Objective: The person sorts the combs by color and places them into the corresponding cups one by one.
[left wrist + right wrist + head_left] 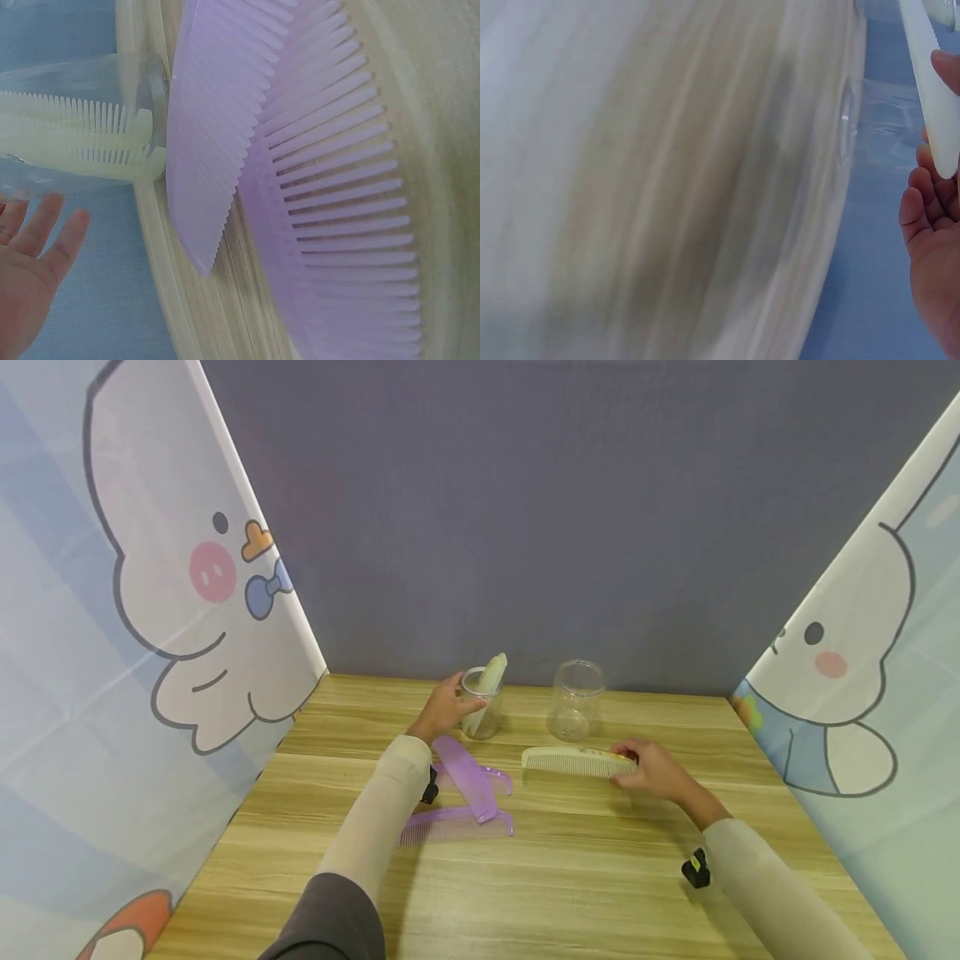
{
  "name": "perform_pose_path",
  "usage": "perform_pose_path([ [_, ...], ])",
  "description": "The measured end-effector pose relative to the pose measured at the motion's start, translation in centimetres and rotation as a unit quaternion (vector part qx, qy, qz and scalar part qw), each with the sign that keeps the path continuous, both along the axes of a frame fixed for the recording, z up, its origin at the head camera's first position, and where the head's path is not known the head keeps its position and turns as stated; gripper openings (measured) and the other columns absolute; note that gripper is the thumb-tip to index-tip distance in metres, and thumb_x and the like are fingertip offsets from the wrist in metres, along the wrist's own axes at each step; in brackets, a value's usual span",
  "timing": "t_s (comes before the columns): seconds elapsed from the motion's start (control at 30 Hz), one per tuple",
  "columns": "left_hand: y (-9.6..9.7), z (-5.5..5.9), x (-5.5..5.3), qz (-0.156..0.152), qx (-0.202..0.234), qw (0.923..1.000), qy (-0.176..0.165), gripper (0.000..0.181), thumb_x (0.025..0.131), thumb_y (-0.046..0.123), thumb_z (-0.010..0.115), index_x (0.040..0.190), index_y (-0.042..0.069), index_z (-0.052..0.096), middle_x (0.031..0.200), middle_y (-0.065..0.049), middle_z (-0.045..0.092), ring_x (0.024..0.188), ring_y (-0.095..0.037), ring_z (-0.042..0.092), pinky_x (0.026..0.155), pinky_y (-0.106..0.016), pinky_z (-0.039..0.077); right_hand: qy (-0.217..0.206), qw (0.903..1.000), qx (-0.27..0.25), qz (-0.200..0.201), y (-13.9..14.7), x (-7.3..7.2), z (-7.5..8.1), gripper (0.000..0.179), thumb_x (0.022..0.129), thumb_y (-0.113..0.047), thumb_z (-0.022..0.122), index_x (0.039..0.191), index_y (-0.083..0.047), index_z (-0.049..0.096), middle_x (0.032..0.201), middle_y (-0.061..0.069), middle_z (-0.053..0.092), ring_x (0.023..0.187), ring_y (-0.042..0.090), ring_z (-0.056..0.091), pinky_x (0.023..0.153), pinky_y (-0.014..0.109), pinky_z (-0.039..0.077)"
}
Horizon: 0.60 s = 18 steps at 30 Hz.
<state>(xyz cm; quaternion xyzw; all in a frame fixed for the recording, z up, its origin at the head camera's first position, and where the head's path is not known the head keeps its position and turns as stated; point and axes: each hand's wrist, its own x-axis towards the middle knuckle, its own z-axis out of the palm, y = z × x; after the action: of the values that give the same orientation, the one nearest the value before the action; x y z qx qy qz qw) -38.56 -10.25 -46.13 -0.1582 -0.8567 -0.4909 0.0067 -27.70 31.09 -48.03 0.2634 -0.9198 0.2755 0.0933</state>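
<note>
In the head view, my left hand (442, 708) holds a clear jar (491, 720) at the back, thumb across its front. Pale comb pieces, with two rows of teeth in the left wrist view, stand inside; one comb (493, 673) sticks out above the rim. My other left fingers (66, 244) spread loosely beside it. My right hand (651, 770) pinches one end of a cream comb (566, 760), held level with its teeth down. In front of the jar lie several purple combs (467, 777), overlapping, partly under my left forearm.
A second clear jar (576, 702) stands right of the first, just behind the cream comb. The wooden table (600, 885) ends at a dark grey back wall (510, 527). Cartoon-printed panels (150, 693) flank both sides.
</note>
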Motion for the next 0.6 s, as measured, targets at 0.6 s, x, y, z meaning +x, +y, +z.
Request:
perform_pose_path([
  [0.6,-0.1,-0.2,-0.2,0.001,-0.009,1.0000,0.000,0.086,0.092,0.041,0.076,0.158,0.007,0.034,0.155,-0.020,0.046,0.138,-0.041,0.050,0.106,-0.054,0.051,0.074,0.9970,-0.017,-0.016,-1.0,-1.9,3.0,0.043,0.073,-0.017,0.089,0.108,0.001,0.074,0.093,0.011,0.070,0.065,0.002,0.042,0.055,0.021,0.038],
])
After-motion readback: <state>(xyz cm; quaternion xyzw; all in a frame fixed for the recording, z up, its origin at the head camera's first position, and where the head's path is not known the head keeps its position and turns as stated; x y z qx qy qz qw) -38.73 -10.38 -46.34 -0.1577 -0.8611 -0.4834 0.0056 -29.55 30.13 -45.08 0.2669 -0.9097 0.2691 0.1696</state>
